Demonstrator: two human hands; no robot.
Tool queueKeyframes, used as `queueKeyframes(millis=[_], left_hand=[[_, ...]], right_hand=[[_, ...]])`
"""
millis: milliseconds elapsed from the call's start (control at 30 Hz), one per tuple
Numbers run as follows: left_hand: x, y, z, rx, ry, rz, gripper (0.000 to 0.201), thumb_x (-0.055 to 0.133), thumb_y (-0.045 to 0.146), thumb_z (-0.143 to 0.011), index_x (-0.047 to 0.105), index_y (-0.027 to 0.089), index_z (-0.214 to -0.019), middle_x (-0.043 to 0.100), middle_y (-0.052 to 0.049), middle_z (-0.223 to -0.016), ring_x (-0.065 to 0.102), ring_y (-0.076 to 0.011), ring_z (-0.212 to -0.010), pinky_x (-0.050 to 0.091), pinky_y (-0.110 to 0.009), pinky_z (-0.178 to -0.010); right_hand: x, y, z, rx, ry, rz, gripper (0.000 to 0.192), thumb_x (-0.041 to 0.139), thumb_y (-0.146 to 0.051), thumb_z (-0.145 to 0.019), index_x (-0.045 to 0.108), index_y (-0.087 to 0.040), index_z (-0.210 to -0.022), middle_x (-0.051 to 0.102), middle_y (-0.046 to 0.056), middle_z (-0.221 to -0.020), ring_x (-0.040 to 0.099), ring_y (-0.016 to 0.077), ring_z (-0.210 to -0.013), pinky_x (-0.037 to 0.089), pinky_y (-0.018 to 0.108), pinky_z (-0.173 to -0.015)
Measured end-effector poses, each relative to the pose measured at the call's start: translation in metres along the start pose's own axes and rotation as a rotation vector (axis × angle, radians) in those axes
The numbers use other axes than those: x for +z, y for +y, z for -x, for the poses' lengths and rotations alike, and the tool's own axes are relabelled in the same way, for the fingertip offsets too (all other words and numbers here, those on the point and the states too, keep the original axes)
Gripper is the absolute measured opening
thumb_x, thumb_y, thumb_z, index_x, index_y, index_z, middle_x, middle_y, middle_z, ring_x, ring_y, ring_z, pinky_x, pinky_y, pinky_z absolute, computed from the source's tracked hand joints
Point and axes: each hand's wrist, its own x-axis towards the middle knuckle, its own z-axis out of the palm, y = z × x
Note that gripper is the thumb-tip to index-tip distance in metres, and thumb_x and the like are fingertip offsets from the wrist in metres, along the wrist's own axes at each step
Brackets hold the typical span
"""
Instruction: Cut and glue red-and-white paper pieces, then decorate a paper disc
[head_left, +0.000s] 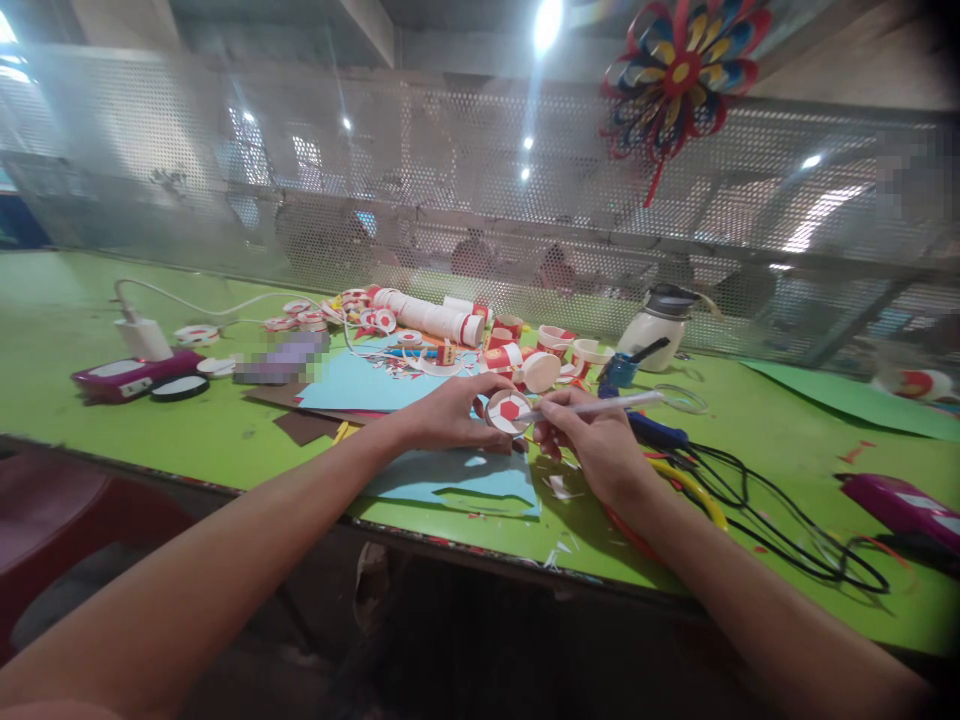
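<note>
My left hand (pixel 459 412) is closed on the edge of a small round white disc (pixel 509 412) with a red hexagon at its middle. In the fingers of my right hand (pixel 589 432) is a slim, whitish pen-like tool (pixel 626 402). Its tip lies at the disc's right side; whether it touches the face I cannot tell. Below both hands lies light blue paper (pixel 457 480) with a torn-looking front edge. White paper scraps (pixel 561 487) are scattered by my right hand. Just beyond my fingers stand cut red-and-white paper cups (pixel 540 372).
A white paper-cup stack (pixel 427 318) lies at the back. Several similar discs (pixel 300 318) sit to its left. A purple power strip (pixel 139 378) is at left. On the right are a white bottle (pixel 656 330), black cables (pixel 780 530) and green paper (pixel 847 400).
</note>
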Motion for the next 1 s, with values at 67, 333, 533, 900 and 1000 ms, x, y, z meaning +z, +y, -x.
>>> queueKeyframes(millis=[67, 333, 533, 900, 1000], left_hand=[[0.0000, 0.0000, 0.0000, 0.002, -0.002, 0.006, 0.053, 0.071, 0.038, -0.067, 0.055, 0.020, -0.114, 0.065, -0.005, -0.104, 0.060, -0.0181, -0.089, 0.048, -0.031, -0.077], [0.0001, -0.0017, 0.0003, 0.001, -0.014, 0.002, 0.052, 0.070, 0.040, -0.069, 0.055, 0.019, -0.114, 0.065, -0.005, -0.102, 0.060, -0.0180, -0.088, 0.047, -0.031, -0.076], [-0.0008, -0.0002, 0.0002, 0.004, -0.016, -0.007, 0.052, 0.070, 0.041, -0.068, 0.055, 0.019, -0.113, 0.065, -0.005, -0.103, 0.060, -0.0179, -0.089, 0.047, -0.030, -0.077], [-0.0004, -0.0012, 0.0004, -0.003, -0.022, 0.006, 0.053, 0.071, 0.040, -0.068, 0.055, 0.020, -0.114, 0.065, -0.005, -0.104, 0.060, -0.0185, -0.089, 0.047, -0.032, -0.077], [-0.0006, -0.0009, 0.0004, -0.003, -0.028, 0.002, 0.053, 0.070, 0.042, -0.068, 0.055, 0.020, -0.114, 0.065, -0.005, -0.103, 0.060, -0.0185, -0.089, 0.047, -0.032, -0.078]], right_hand=[[0.0004, 0.0000, 0.0003, 0.000, 0.002, 0.008, 0.013, 0.061, -0.030, -0.078, 0.059, -0.018, -0.074, 0.061, -0.001, -0.054, 0.051, 0.0105, -0.044, 0.038, 0.025, -0.043], [0.0005, 0.0000, 0.0000, -0.003, -0.002, -0.015, 0.016, 0.063, -0.032, -0.077, 0.059, -0.017, -0.073, 0.061, -0.001, -0.055, 0.052, 0.0098, -0.045, 0.038, 0.024, -0.043], [0.0006, 0.0001, 0.0003, -0.007, -0.005, -0.023, 0.017, 0.064, -0.033, -0.077, 0.059, -0.017, -0.073, 0.061, -0.001, -0.055, 0.052, 0.0100, -0.045, 0.038, 0.024, -0.042], [0.0008, 0.0005, -0.0005, -0.004, 0.003, -0.005, 0.014, 0.062, -0.031, -0.077, 0.059, -0.018, -0.073, 0.061, -0.001, -0.053, 0.051, 0.0104, -0.044, 0.038, 0.024, -0.042], [0.0005, 0.0008, -0.0006, -0.005, 0.006, 0.009, 0.015, 0.063, -0.031, -0.077, 0.059, -0.018, -0.073, 0.061, -0.001, -0.054, 0.051, 0.0104, -0.044, 0.038, 0.024, -0.042]])
